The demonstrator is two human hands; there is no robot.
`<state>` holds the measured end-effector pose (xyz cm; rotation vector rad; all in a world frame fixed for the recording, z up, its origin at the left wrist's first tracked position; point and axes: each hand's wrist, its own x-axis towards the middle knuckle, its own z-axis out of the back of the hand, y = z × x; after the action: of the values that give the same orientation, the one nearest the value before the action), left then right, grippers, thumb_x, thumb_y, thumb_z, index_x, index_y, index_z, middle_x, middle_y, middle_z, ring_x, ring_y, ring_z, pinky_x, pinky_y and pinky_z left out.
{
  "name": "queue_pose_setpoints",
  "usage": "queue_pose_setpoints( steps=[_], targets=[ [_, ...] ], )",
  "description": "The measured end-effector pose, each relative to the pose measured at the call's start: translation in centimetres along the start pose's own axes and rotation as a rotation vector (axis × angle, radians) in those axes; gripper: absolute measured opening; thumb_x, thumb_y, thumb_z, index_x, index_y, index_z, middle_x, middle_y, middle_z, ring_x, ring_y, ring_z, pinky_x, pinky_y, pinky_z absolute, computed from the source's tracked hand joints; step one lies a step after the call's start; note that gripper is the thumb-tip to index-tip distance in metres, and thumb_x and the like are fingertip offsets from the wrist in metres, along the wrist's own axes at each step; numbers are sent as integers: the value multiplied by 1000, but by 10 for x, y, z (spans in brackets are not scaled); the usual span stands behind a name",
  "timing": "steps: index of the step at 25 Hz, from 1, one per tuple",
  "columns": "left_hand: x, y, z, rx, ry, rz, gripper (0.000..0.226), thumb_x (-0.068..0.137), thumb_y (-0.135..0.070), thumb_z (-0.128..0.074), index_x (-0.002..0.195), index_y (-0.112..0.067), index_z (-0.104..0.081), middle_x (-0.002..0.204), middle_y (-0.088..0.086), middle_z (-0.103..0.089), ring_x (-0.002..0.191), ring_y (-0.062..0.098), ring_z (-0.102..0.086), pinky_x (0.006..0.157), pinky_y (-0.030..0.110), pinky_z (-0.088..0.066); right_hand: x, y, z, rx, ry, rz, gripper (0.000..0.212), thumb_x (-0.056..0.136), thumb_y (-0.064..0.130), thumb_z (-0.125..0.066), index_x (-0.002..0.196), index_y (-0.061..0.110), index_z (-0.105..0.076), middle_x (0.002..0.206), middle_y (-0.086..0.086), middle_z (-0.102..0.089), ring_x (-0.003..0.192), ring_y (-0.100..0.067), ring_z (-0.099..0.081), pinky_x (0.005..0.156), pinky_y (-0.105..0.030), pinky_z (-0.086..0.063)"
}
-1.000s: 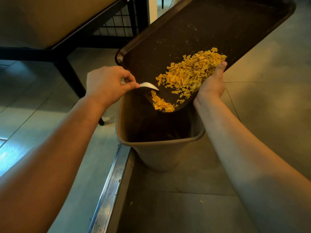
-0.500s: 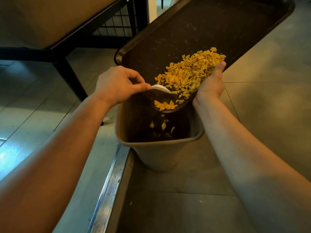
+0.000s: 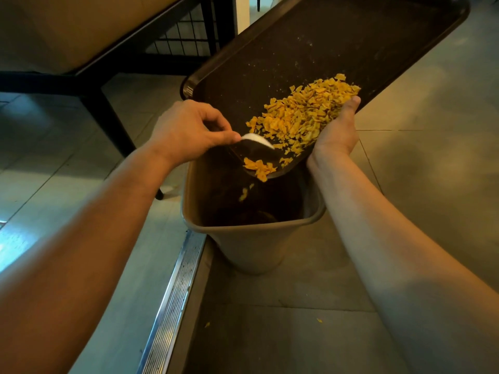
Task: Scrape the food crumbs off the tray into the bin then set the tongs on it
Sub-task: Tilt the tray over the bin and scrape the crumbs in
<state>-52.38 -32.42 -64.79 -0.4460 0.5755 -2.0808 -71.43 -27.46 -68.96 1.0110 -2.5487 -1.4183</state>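
A dark tray (image 3: 337, 41) is held tilted, its low corner hanging over the open mouth of a tan bin (image 3: 253, 238) that stands on the tiled floor (image 3: 432, 184). The tray's lower right edge is gripped by the right hand (image 3: 336, 130), the thumb laid up along the rim beside a heap of yellow food crumbs (image 3: 302, 114). A white scraper (image 3: 256, 139) is pinched in the closed grip of the left hand (image 3: 189, 130), between thumb and curled fingers, with its edge set against the tray surface just left of the heap. A smaller clump of crumbs lies at the tray's lowest lip, and a few are seen falling inside the bin. Fine specks are scattered over the bare upper part of the tray.

A ribbed metal floor strip (image 3: 172, 306) runs past the bin's left side. A dark-framed tabletop (image 3: 67, 28) stands to the upper left, one of its legs planted near the bin, with a wire grid panel (image 3: 183, 36) behind it. Two stray crumbs lie on the floor in front of the bin.
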Motion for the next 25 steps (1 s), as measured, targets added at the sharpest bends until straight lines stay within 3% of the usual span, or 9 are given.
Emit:
queue_pose_setpoints(
  steps=[3, 7, 11, 14, 17, 20, 23, 25],
  targets=[
    [2, -4, -19, -23, -111, 10, 12, 76, -44, -67, 78, -35, -60, 89, -15, -56, 92, 6, -52, 79, 32, -45, -1, 0, -1, 15, -12, 1, 38, 96, 45, -48, 108, 13, -64, 108, -8, -70, 100, -23, -66, 92, -43, -53],
    [-1, -7, -30, -38, 57, -46, 10, 74, -43, -69, 74, -37, -61, 84, -15, -58, 83, 3, -53, 81, 36, -49, -1, 1, -1, 32, -7, -9, 35, 96, 45, -47, 99, 15, -65, 100, -6, -71, 96, -23, -67, 88, -40, -55],
    [-2, -4, -6, 54, 119, -52, 13, 70, -38, -74, 72, -34, -61, 86, -14, -59, 92, 8, -55, 83, 33, -46, -3, 2, 0, 12, -18, -1, 39, 96, 44, -47, 105, 11, -65, 99, -6, -70, 95, -22, -67, 85, -36, -56],
    [0, -1, -4, -14, 22, -26, 11, 74, -36, -72, 75, -32, -62, 87, -14, -57, 92, 7, -53, 76, 25, -42, -2, 2, -1, 22, -13, -3, 34, 96, 44, -47, 96, 15, -65, 102, -7, -70, 96, -22, -67, 87, -38, -55],
    [0, -1, -22, -24, -78, -40, 12, 74, -41, -71, 78, -33, -63, 87, -14, -57, 87, 5, -54, 77, 30, -45, -3, 2, 0, 29, -16, -4, 37, 96, 44, -48, 103, 12, -65, 102, -6, -70, 96, -22, -67, 83, -35, -56],
    [-1, -6, -25, -47, 20, -59, 11, 73, -39, -73, 74, -35, -62, 82, -16, -57, 78, 0, -51, 75, 28, -44, -3, 1, 0, 25, -8, -4, 37, 96, 45, -47, 105, 13, -65, 105, -9, -71, 97, -24, -68, 88, -41, -55],
    [-3, -4, -8, 17, 167, -24, 10, 73, -34, -73, 75, -31, -64, 85, -14, -58, 84, 1, -52, 78, 25, -41, -2, 1, 0, 38, -3, -8, 36, 96, 45, -48, 101, 15, -65, 107, -10, -70, 99, -26, -67, 91, -45, -54],
    [-5, 0, 2, 26, 172, 9, 9, 74, -33, -72, 75, -30, -64, 86, -15, -57, 85, 1, -50, 80, 27, -36, -2, 1, 0, 43, -3, -6, 36, 96, 45, -47, 102, 14, -65, 107, -11, -70, 99, -26, -67, 90, -44, -54]
  ],
)
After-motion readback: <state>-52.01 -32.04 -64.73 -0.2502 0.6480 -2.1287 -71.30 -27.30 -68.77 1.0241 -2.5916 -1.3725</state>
